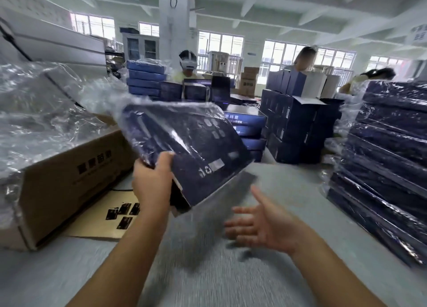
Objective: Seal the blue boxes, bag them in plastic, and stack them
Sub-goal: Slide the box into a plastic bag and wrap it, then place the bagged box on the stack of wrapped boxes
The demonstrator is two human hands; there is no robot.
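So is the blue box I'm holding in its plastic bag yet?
At least partly in: shiny plastic wraps the far end of the box in the left hand; the near end is too blurred to tell.

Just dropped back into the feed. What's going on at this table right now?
The person's left hand grips the near edge of a blue box, holding it tilted above the table with a clear plastic bag over its far part. The right hand is open below it, palm up, touching nothing. A stack of bagged boxes stands to the right, and a cardboard carton under loose plastic sits to the left.
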